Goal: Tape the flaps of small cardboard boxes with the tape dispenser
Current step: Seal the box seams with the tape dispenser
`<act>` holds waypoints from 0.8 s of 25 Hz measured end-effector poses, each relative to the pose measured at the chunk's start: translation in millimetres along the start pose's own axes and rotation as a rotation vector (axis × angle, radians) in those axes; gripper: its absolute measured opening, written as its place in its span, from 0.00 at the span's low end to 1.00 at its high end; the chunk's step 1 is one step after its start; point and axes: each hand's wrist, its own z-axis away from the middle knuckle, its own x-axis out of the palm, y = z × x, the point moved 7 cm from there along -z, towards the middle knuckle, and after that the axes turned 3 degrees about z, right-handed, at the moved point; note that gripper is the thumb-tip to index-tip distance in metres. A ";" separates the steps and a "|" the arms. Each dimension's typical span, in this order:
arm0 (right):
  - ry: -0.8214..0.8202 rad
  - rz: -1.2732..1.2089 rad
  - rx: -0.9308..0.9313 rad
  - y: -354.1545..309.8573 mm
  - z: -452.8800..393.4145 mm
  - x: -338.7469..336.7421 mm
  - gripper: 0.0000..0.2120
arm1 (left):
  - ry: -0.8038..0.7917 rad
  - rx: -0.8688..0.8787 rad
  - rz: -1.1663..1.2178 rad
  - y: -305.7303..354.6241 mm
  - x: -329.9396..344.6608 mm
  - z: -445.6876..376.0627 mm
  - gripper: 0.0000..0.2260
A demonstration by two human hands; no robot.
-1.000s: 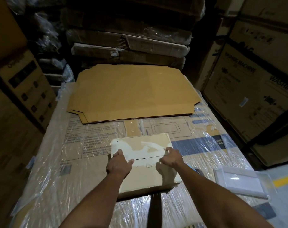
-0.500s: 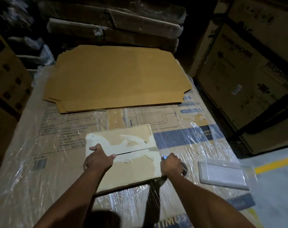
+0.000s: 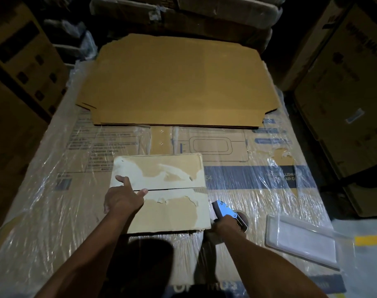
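A small cardboard box with torn whitish patches lies on the plastic-wrapped surface, its two top flaps meeting at a dark seam across the middle. My left hand presses flat on the box's left side, fingers spread over the seam. Just off the box's right edge, my right hand grips a blue tape dispenser, whose front end points toward the box's right side. The dispenser's tape roll is partly hidden behind my hand.
A large flat sheet of brown cardboard lies beyond the box. A clear plastic lid or tray rests at the right edge of the wrapped carton. Big appliance cartons stand to the right and left.
My right hand left the box's flap, went to the right side and took hold of the tape dispenser, now lifted. My left hand stayed pressing the box; the view tilted down.
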 end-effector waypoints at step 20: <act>0.500 -0.484 -0.590 -102.4 128.9 -200.1 0.19 | -0.178 0.465 0.624 31.9 -95.6 39.0 0.19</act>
